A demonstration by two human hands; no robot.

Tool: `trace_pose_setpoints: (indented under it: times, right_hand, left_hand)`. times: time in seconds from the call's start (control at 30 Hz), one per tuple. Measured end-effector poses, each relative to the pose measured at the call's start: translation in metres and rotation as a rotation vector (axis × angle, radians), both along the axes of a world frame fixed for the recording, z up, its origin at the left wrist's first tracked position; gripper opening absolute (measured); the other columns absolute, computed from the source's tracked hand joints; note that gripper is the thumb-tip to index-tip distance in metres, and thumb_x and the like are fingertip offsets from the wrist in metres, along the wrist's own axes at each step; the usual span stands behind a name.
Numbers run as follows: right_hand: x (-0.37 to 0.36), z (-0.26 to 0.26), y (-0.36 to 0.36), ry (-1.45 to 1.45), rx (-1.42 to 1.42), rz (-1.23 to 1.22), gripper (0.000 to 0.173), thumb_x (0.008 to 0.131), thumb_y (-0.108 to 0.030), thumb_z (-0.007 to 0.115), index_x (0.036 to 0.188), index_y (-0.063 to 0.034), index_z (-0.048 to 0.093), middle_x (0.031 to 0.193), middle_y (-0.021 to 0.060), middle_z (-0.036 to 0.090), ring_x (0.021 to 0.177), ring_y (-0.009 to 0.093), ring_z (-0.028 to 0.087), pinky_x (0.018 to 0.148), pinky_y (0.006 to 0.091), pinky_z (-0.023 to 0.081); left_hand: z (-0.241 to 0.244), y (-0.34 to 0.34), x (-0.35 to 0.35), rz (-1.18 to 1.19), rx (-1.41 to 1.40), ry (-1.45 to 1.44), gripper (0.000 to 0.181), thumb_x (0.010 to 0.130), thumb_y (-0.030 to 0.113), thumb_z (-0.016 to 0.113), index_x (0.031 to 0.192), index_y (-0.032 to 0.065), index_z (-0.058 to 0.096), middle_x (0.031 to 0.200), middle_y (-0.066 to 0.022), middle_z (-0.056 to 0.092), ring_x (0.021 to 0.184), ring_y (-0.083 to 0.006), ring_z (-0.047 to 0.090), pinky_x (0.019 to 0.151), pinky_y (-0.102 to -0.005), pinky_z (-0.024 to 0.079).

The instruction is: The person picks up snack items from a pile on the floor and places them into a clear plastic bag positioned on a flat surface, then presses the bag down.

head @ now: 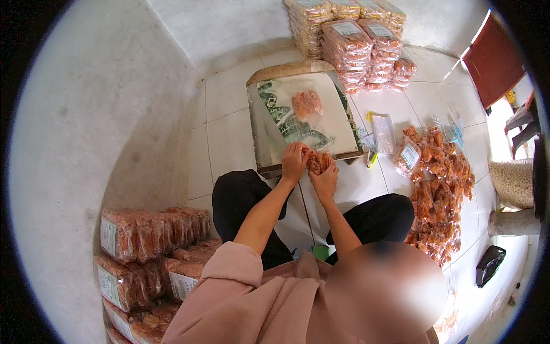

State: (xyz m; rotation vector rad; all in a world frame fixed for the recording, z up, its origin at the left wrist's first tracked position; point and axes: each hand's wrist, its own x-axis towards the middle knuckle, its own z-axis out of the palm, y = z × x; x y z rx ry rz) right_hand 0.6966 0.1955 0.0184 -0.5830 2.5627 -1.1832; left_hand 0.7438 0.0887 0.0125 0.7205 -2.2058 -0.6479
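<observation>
Over the near edge of a low wooden table (266, 165), my left hand (294, 162) and my right hand (324, 182) both grip a small clear packet of orange-brown snack pieces (318, 161). The left fingers pinch its upper left side, while the right hand holds it from below and the right. On the tabletop, just beyond my hands, lies a clear plastic bag (320, 122). A flat cluster of similar orange snack (306, 104) is at its far end. Beneath the bag is a white sheet with a green printed pattern (279, 114).
Loose snack packets (438, 185) are heaped on the tiled floor at right. Near the table's right side lie a stack of clear plastic sleeves (383, 134) and a yellow-green cutter-like tool (371, 160). Labelled snack bundles stand stacked behind the table (347, 51) and at lower left (118, 236).
</observation>
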Motion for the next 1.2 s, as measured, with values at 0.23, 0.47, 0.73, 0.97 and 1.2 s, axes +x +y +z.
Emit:
trace_pose_setpoints:
  times: [0.23,0.47,0.73,0.97,1.2]
  right_hand:
    - [-0.046,-0.035,-0.036,0.128,-0.13,0.257,0.069,0.065,-0.022,0.071,0.121,-0.0007,0.036,0.104,0.0238,0.049,0.095,0.039,0.05,0.08,0.0437,0.043]
    - [-0.052,-0.026,-0.077,0.305,-0.388,0.274,0.067,0.065,-0.017,0.069,0.122,0.0013,0.039,0.106,0.0235,0.05,0.096,0.04,0.05,0.081,0.0415,0.044]
    - [-0.096,-0.04,-0.115,0.066,-0.394,0.531,0.065,0.069,-0.022,0.069,0.124,-0.0011,0.04,0.113,0.0211,0.049,0.102,0.035,0.05,0.086,0.0379,0.043]
    - [-0.107,-0.016,-0.136,-0.259,-0.39,0.611,0.05,0.078,-0.024,0.06,0.12,-0.0015,0.046,0.116,0.0185,0.051,0.109,0.034,0.047,0.093,0.0385,0.037]
    - [-0.099,-0.036,-0.159,-0.028,-0.07,0.492,0.064,0.076,-0.02,0.062,0.129,0.0011,0.033,0.117,0.0203,0.05,0.113,0.035,0.043,0.094,0.038,0.035]
  left_hand:
    - [0.009,-0.008,-0.001,-0.277,-0.017,0.07,0.02,0.081,0.021,0.061,0.091,0.0069,0.052,0.085,-0.0093,0.053,0.081,-0.0263,0.052,0.073,-0.038,0.042]
    - [-0.018,-0.116,-0.024,0.127,0.479,0.255,0.052,0.089,0.045,0.045,0.124,0.0067,0.043,0.119,-0.0126,0.046,0.113,-0.0268,0.04,0.096,-0.0375,0.031]
    - [-0.054,-0.142,-0.064,-0.176,1.199,0.428,0.064,0.089,0.05,0.041,0.135,0.0071,0.031,0.137,-0.0106,0.033,0.125,-0.0204,0.031,0.103,-0.0326,0.023]
    - [-0.022,-0.114,-0.053,-0.087,1.296,0.448,0.077,0.082,0.035,0.061,0.14,0.0155,0.016,0.134,-0.013,0.034,0.12,-0.0209,0.038,0.091,-0.0288,0.038]
    - [-0.026,-0.111,-0.052,-0.054,0.954,0.279,0.082,0.08,0.039,0.062,0.141,0.0149,0.012,0.133,-0.015,0.031,0.118,-0.0269,0.037,0.097,-0.0383,0.032]
